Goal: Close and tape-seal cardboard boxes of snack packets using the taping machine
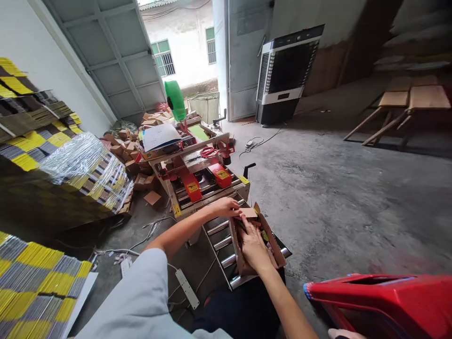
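Note:
An open cardboard box sits on the roller conveyor, with small items inside that my hands partly hide. My left hand is at the box's far left corner, its fingers curled against the edge beside a raised flap. Inside the box, my right hand lies over the contents with its fingers stretched forward and no object gripped. A bit of green and yellow packaging shows to the right of that hand.
The rollers lead to a carton-sealing machine with a green tape roll on top. Stacked flat cartons stand at left. A power strip lies on the floor, and a red plastic stool is at right.

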{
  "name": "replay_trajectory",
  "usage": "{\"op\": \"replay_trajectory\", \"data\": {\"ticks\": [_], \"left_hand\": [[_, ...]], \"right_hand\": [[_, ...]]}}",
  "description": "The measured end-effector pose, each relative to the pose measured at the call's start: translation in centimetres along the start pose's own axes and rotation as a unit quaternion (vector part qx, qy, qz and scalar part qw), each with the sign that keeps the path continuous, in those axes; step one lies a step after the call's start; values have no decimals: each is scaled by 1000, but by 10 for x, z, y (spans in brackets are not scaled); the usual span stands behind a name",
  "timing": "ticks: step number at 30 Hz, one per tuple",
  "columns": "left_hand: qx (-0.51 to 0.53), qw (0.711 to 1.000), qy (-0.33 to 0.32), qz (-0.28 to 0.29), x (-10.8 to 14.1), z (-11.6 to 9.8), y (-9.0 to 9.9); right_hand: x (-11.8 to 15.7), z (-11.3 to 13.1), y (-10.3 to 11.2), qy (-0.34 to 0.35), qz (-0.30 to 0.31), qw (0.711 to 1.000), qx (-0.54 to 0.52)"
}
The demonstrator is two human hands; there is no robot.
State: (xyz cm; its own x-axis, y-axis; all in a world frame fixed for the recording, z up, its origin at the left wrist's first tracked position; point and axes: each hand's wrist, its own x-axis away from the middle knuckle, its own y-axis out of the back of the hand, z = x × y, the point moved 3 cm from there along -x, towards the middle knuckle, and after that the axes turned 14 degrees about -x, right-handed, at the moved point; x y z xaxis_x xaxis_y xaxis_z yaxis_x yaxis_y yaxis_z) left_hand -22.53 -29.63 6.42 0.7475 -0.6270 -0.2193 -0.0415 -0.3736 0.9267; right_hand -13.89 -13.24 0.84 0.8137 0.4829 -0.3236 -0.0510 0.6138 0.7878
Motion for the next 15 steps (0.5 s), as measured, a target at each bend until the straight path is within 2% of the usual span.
{"op": "replay_trajectory", "data": {"ticks": [2, 4, 7, 12, 15], "left_hand": [[-75, 997, -2, 33, -7, -5, 0], [-144, 987, 8, 65, -12, -9, -1], [-168, 982, 36, 84, -17, -12, -2], [-187, 977, 63, 84, -17, -21, 2], [-207, 976, -8, 72, -19, -32, 7]], "right_hand": [[1, -6, -1, 6, -9, 999, -31], [2, -7, 2, 28, -43, 997, -64], [6, -4, 5, 33, -80, 994, -60], [3, -6, -2, -4, 13, 1000, -28], [-1, -8, 0, 1, 7, 998, -60]]}}
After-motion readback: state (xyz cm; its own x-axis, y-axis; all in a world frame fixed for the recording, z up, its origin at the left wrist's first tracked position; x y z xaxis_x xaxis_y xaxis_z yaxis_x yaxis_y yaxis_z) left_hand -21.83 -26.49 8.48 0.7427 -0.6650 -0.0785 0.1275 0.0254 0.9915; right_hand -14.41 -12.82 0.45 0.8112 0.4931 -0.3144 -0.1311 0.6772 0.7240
